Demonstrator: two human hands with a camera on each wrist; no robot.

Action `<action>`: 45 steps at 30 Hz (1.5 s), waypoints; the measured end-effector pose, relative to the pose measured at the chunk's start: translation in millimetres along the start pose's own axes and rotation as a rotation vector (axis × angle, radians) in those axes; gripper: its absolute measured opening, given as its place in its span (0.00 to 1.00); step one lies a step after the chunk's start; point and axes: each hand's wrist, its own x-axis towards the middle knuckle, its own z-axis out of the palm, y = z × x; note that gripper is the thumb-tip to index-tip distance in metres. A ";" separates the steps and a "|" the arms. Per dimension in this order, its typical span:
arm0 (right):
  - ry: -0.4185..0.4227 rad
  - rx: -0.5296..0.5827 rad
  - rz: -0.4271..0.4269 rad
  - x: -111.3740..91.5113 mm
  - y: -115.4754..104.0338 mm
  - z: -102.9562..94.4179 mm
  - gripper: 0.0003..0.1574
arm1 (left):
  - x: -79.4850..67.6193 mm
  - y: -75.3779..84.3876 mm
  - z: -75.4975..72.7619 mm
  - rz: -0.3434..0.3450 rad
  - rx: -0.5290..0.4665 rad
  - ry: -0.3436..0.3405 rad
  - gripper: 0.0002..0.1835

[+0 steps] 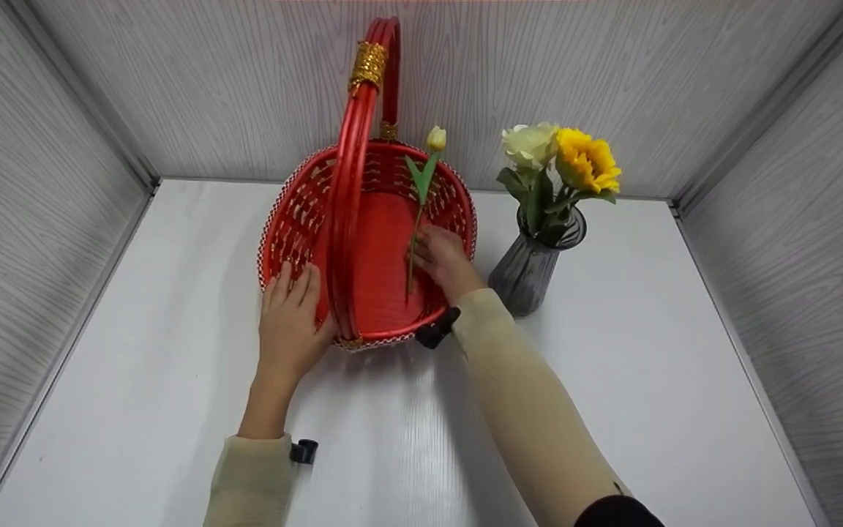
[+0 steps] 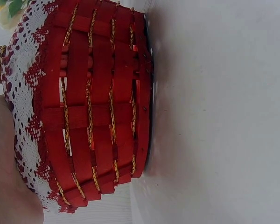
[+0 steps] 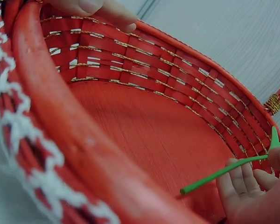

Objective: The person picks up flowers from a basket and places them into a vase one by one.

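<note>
A red woven basket (image 1: 385, 322) with a tall arched handle (image 1: 352, 176) stands on the white table. My left hand (image 1: 293, 322) rests on its near left rim, fingers fairly straight and reaching inside. Over the inside of the basket, my right hand (image 1: 445, 256) pinches the stem of a pale yellow tulip (image 1: 423, 183). The flower points up toward the far rim. In the right wrist view, the green stem (image 3: 214, 175) crosses the fingers, its cut end over the basket's red floor (image 3: 144, 121).
Right of the basket, a grey glass vase (image 1: 524, 278) holds a white flower (image 1: 531, 145) and a sunflower (image 1: 588, 162). White lace trim (image 2: 28, 88) runs round the basket's rim. Pale wood-grain panels (image 1: 246, 88) enclose the table at the back and sides.
</note>
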 end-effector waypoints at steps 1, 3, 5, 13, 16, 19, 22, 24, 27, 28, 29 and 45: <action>-0.001 -0.007 -0.004 0.2 0.3 0.1 0.19 | 0.1 -0.1 0.1 0.002 0.000 0.005 0.41; 0.000 -0.024 -0.007 0.8 0.7 0.5 0.19 | 0.3 -0.4 0.2 0.004 -0.001 0.010 0.41; -0.005 -0.031 -0.005 1.2 0.7 0.7 0.19 | 0.7 0.0 -0.2 0.001 -0.003 0.012 0.41; -0.034 -0.042 -0.032 1.4 1.7 0.8 0.09 | 1.4 1.4 -0.8 -0.007 0.000 0.012 0.40; -0.045 -0.064 -0.060 1.5 3.0 0.7 0.07 | 1.2 0.8 -0.7 -0.004 0.001 0.010 0.41; -0.047 -0.075 -0.083 1.5 3.5 0.8 0.06 | 1.4 0.5 -0.8 -0.009 0.000 -0.003 0.41; -0.049 -0.069 -0.089 1.6 3.4 1.0 0.08 | 1.2 0.2 -0.7 -0.014 0.003 -0.015 0.41; -0.054 -0.070 -0.087 1.2 3.2 1.3 0.11 | 1.0 0.1 -0.6 -0.013 0.004 -0.014 0.41; -0.063 -0.078 -0.084 0.4 3.2 1.5 0.17 | 0.6 0.0 -0.5 -0.009 0.004 -0.010 0.40; -0.066 -0.082 -0.086 0.3 3.4 1.6 0.18 | 0.3 0.0 -0.4 -0.008 0.003 -0.008 0.40; -0.071 -0.088 -0.089 0.0 3.7 1.6 0.20 | 0.2 0.2 -0.5 -0.006 0.003 -0.006 0.39; -0.063 -0.324 -0.267 -3.9 11.2 2.4 0.07 | -0.9 -0.5 -0.1 -0.007 0.004 -0.022 0.40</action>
